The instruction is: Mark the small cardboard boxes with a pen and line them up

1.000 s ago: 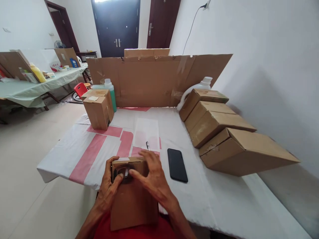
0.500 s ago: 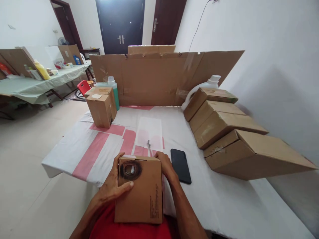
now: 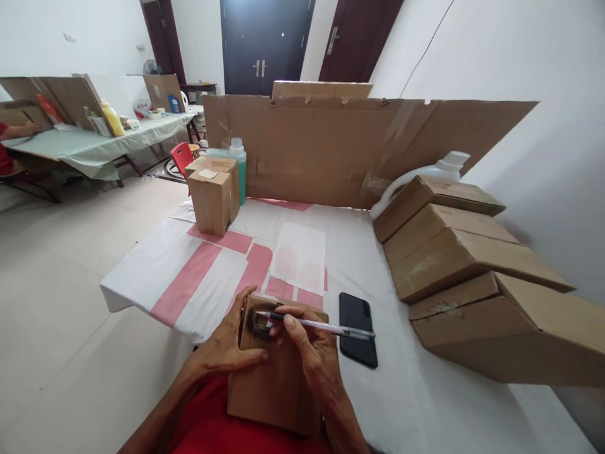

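Observation:
A small cardboard box [image 3: 271, 391] leans from my lap against the table's near edge. Its top end has a dark round mark with a hole [image 3: 258, 321]. My left hand [image 3: 231, 347] clasps the box's left side, thumb laid across its face. My right hand [image 3: 314, 353] pinches a clear ballpoint pen [image 3: 321, 326], held almost level, with its tip at the dark round mark. A black phone [image 3: 358, 328] lies flat on the cloth just right of my right hand.
White cloth with red bands [image 3: 189, 277] covers the table. A small sealed box [image 3: 212, 195] and green bottle [image 3: 239, 167] stand far left. A cardboard screen [image 3: 340, 151] lines the back. Stacked flat boxes [image 3: 454, 252] and a white jug [image 3: 439, 170] fill the right. Another person's arm [image 3: 14, 132] rests on a distant table.
My right hand left the box's right side, picked up the pen from the cloth and brought its tip to the dark mark. The view shifted left.

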Motion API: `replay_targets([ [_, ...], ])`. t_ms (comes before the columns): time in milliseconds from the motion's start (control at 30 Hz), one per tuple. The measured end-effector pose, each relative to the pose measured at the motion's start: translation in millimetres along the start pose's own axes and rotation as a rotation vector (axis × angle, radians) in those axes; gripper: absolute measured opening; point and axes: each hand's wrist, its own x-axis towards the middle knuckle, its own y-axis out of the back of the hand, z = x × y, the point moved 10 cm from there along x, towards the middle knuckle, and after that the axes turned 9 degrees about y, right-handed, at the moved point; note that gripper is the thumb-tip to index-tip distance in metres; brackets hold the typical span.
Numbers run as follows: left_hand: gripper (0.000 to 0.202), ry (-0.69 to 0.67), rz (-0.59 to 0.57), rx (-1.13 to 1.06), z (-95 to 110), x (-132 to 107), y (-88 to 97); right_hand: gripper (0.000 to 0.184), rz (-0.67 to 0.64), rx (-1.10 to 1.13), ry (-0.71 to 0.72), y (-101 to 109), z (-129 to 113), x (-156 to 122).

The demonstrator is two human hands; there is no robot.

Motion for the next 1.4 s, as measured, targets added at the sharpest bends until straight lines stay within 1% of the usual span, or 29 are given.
replay_targets([
  [67, 0.109, -0.014, 0.003, -0.018, 1, 0, 0.0, 0.03, -0.039, -0.043, -0.021, -8, 3, -1],
  [133, 0.109, -0.013, 0.015, -0.025, 1, 0, 0.8, 0.034, -0.105, -0.066, -0.066, -10, 8, -1],
  [200, 0.11, -0.009, 0.017, -0.034, 2, 0, 0.8, 0.037, -0.166, -0.093, -0.094, -7, 10, 0],
  [233, 0.111, -0.006, 0.019, -0.034, 2, 0, 1.0, 0.037, -0.172, -0.105, -0.088, -3, 9, 1],
  [267, 0.112, 0.001, 0.024, -0.025, 1, 0, 1.4, 0.037, -0.149, -0.117, -0.071, 5, 7, 4],
  [300, 0.112, 0.012, 0.035, -0.01, 0, 0, 2.4, 0.036, -0.095, -0.125, -0.046, 17, 4, 8],
  [400, 0.112, 0.039, 0.064, 0.027, -5, -1, 6.3, 0.034, 0.155, -0.117, 0.025, 64, -2, 23],
  [467, 0.11, 0.044, 0.069, 0.035, -9, -1, 7.9, 0.038, 0.268, -0.216, 0.031, 94, 1, 35],
  [533, 0.107, 0.053, 0.074, 0.045, -13, -1, 9.1, 0.041, 0.298, -0.418, -0.014, 118, 11, 48],
  [600, 0.104, 0.066, 0.081, 0.052, -15, 1, 9.8, 0.04, 0.271, -0.616, -0.097, 132, 29, 58],
  [633, 0.102, 0.072, 0.087, 0.052, -16, 1, 10.2, 0.037, 0.245, -0.686, -0.142, 136, 40, 61],
  [700, 0.1, 0.078, 0.103, 0.054, -15, 2, 11.0, 0.03, 0.187, -0.813, -0.225, 134, 61, 64],
  [800, 0.1, 0.073, 0.132, 0.062, -11, 1, 12.4, 0.016, 0.117, -0.997, -0.339, 124, 82, 59],
  [867, 0.101, 0.073, 0.136, 0.062, -9, 0, 12.4, 0.007, 0.085, -1.08, -0.389, 119, 87, 51],
  [933, 0.102, 0.076, 0.132, 0.061, -10, 0, 12.0, 0.013, 0.077, -1.145, -0.407, 122, 81, 41],
  [1000, 0.103, 0.078, 0.12, 0.065, -12, 0, 10.6, 0.026, 0.13, -1.214, -0.417, 136, 69, 27],
  [1067, 0.103, 0.084, 0.113, 0.067, -14, 0, 9.4, 0.037, 0.231, -1.287, -0.451, 158, 56, 10],
  [1133, 0.101, 0.087, 0.109, 0.055, -14, 1, 8.5, 0.046, 0.32, -1.324, -0.512, 180, 49, -6],
  [1200, 0.101, 0.081, 0.097, 0.042, -14, 2, 6.9, 0.051, 0.358, -1.3, -0.566, 197, 51, -15],
  [1300, 0.102, 0.062, 0.086, 0.061, -14, 3, 5.4, 0.056, 0.386, -1.188, -0.603, 210, 62, -15],
  [1333, 0.102, 0.055, 0.09, 0.07, -15, 3, 5.8, 0.054, 0.396, -1.143, -0.6, 212, 66, -14],
  [1400, 0.103, 0.041, 0.103, 0.078, -16, 2, 7.3, 0.045, 0.407, -1.039, -0.561, 211, 73, -11],
])
